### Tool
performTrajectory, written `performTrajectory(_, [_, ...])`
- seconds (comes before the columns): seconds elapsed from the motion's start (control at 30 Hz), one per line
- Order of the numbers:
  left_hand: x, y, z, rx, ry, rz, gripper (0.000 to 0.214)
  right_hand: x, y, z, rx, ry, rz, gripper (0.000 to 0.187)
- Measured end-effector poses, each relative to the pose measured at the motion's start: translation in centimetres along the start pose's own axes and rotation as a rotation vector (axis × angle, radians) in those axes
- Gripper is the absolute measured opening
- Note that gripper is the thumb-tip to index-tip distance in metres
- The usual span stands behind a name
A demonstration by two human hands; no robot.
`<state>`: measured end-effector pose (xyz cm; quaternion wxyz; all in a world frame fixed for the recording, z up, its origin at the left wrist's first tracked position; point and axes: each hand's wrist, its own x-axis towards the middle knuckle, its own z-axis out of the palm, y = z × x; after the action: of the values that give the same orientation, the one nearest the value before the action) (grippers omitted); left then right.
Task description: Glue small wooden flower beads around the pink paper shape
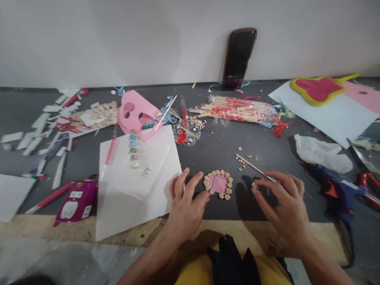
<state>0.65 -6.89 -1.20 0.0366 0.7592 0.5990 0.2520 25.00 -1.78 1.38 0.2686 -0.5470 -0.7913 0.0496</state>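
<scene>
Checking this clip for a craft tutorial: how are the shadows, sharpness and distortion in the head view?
In the head view, the right hand throws a dark shadow across the grey tabletop; the round pink paper piece rimmed with wooden beads looks fairly sharp; the blue hot-glue gun looks slightly soft; the wide lens bends the table's far edge.

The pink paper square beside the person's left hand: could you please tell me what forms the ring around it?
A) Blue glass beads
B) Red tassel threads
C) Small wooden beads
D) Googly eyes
C. Small wooden beads sit in a ring around the edge of the pink paper square, just beyond the fingertips of the person's left hand.
</scene>
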Motion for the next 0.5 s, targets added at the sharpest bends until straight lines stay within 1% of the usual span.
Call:
performTrajectory(0.07, [0.1,0.2,-0.1,0.006,0.013,0.000,0.011,-0.8,1.2,0.4,-0.041,-0.029,0.008,0.012])
performTrajectory(0.13, [0.4,0.4,-0.2,0.018,0.030,-0.004,0.010,-1.5,1.7,0.8,-0.053,-0.043,0.006,0.013])
performTrajectory(0.33, [1.0,0.9,-0.1,0.047,0.049,-0.009,0.009,-2.1,1.7,1.3,-0.023,0.029,-0.002,0.010])
performTrajectory(0.5, [1.1,1.2,0.2,0.042,0.053,-0.012,0.012,-2.3,1.7,1.2,0.000,0.030,0.010,0.010])
